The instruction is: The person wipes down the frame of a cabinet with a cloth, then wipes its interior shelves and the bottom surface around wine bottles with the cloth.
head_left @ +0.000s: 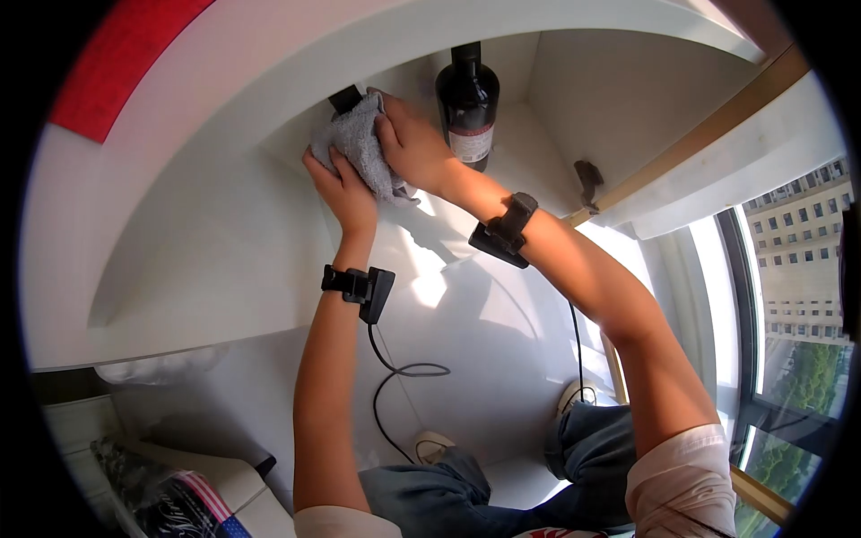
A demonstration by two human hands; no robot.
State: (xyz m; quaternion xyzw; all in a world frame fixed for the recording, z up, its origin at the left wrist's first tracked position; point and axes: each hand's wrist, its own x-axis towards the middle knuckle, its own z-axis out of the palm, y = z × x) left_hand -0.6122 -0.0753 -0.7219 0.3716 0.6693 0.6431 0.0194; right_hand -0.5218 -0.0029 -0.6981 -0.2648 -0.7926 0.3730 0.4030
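A grey cloth [357, 142] is wrapped round a dark-topped object [345, 99], of which only the black end shows; the cloth hides the rest. My left hand [341, 190] is closed on the cloth from below, fingers pressed into its near side. From the right, my right hand [411, 143] grips the cloth's upper edge with bent fingers. Just to the right of that hand, a dark wine bottle [468, 99] with a white and red label stands upright on the white shelf, apart from my fingers.
The curved white cabinet edge [260, 85] arches over my hands. A hinge [588, 184] sits at the right by an open door. Black cables [377, 394] hang from both wrist straps. A window [798, 251] is at far right, and a plastic-wrapped package [166, 489] lies lower left.
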